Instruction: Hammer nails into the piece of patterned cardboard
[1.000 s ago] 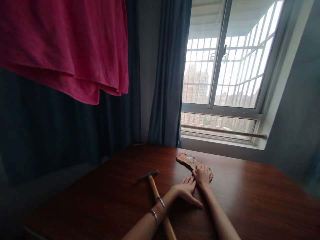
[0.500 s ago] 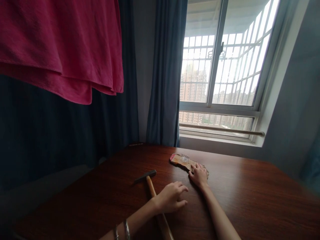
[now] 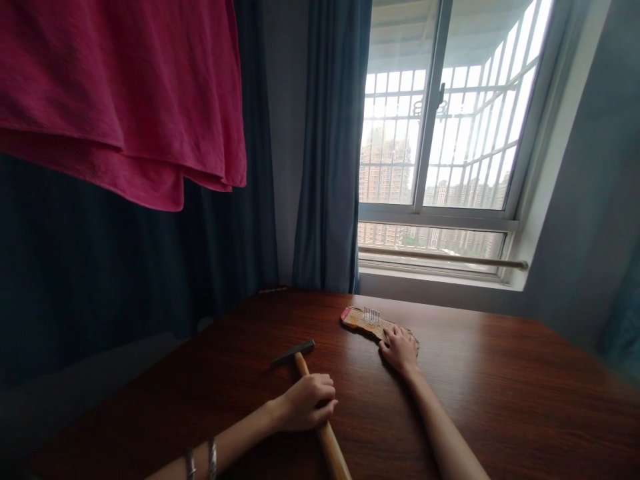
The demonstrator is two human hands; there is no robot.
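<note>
A hammer [image 3: 333, 453] with a dark metal head and a pale wooden handle lies on the table, its head pointing away from me. My left hand [image 3: 307, 402], with two silver bangles at the wrist, has its fingers wrapped round the handle below the head. Farther off and to the right lies a flat, rough-edged piece of wood [image 3: 359, 319] with a pink left end. Several thin nails [image 3: 371, 313] stand upright in it. My right hand [image 3: 399, 348] grips its right end, fingers over the top and thumb at the near edge.
The dark brown wooden table [image 3: 480, 393] reaches toward a barred window [image 3: 440, 173]. Blue curtains [image 3: 327, 167] hang beyond its left side, and a pink cloth [image 3: 150, 87] hangs at upper left. A small dark item [image 3: 273, 290] lies at the far left table edge.
My left hand has moved left and closed round the hammer's handle; its fingers were apart above the table before. My right hand has stayed on the piece of wood.
</note>
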